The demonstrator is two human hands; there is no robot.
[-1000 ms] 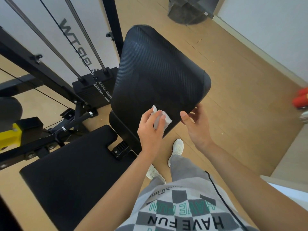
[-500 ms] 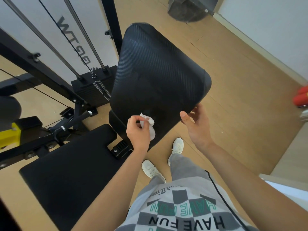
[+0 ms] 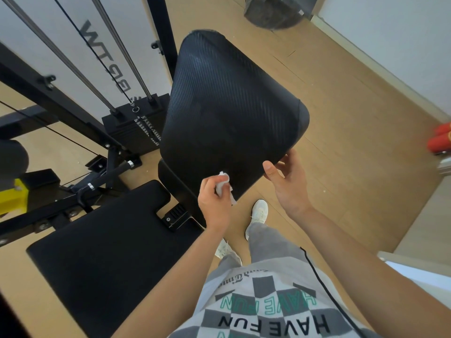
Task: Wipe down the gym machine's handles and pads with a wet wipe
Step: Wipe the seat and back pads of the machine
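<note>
The back pad (image 3: 229,113) stands tilted at the centre, with the seat pad (image 3: 102,259) at its 8 o'clock and the weight stack (image 3: 136,123) at 9. The left hand (image 3: 214,203) and wipe (image 3: 223,185) sit at the pad's 6 o'clock edge, the right hand (image 3: 288,181) at 4.

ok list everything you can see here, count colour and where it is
back pad: 1, black, textured, centre, tilted up
seat pad: 1, black, lower left
weight stack: 1, black, behind the back pad, left of it
guide rods: 2, silver, rising from the weight stack
machine frame: 1, black, left
yellow part: 1, left edge
dark round object: 1, top, on the floor
red objects: 2, right edge
wet wipe: 1, white, at the back pad's lower edge
shoes: 2, white, on the wooden floor
left hand: holds the wet wipe
right hand: grips the back pad's lower right corner
</note>
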